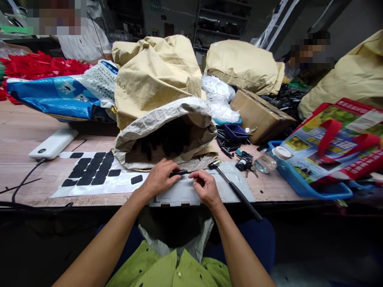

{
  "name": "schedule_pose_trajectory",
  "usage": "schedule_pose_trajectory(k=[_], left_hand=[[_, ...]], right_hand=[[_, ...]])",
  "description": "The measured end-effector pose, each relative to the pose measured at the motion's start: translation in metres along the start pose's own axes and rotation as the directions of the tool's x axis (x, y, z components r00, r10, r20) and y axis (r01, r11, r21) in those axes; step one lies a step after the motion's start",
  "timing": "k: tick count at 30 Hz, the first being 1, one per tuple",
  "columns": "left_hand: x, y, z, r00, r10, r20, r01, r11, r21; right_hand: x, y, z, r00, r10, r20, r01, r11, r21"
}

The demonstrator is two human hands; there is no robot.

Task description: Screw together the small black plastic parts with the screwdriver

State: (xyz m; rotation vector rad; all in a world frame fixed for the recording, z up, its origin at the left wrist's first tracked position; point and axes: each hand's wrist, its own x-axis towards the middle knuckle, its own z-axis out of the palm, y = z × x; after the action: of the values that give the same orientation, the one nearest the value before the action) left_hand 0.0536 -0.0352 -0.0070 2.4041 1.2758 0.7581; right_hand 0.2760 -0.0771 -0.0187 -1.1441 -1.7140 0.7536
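My left hand [160, 176] is closed round a small black rod-like part [180, 172], which points to the right above a grey board [176, 192]. Close to the part's right tip, my right hand [205, 186] has its thumb and forefinger pinched together; what they hold, if anything, is too small to tell. Behind both hands a woven sack [131, 137] lies with its mouth open and dark pieces inside. A hammer [236, 187] rests to the right of my right hand, its handle reaching past the table edge.
White sheet with black square pads [119, 188] and a white power bank [54, 144] at left. Blue basket [314, 193] with a colourful bag, clear bottle [265, 163], keys and cardboard box [259, 113] at right. Two people sit beyond large tan sacks [158, 75].
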Motion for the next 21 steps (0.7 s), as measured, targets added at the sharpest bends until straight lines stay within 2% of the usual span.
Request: schedule_pose_trajectory(k=[2, 5, 21], left_hand=[[-0.003, -0.001, 0.011, 1.0, -0.009, 0.011, 0.01, 0.999, -0.048], [-0.005, -0.003, 0.02, 0.999, -0.02, -0.03, 0.018, 0.996, -0.083], [-0.009, -0.004, 0.019, 0.999, -0.012, -0.041, 0.007, 0.992, -0.124]], right_hand=[[0.0, 0.0, 0.0, 1.0, -0.006, -0.003, 0.006, 1.0, 0.004], [-0.001, -0.001, 0.0, 1.0, -0.008, -0.009, 0.008, 1.0, 0.002], [-0.003, -0.001, -0.001, 1.0, -0.019, -0.016, 0.018, 0.999, -0.034]])
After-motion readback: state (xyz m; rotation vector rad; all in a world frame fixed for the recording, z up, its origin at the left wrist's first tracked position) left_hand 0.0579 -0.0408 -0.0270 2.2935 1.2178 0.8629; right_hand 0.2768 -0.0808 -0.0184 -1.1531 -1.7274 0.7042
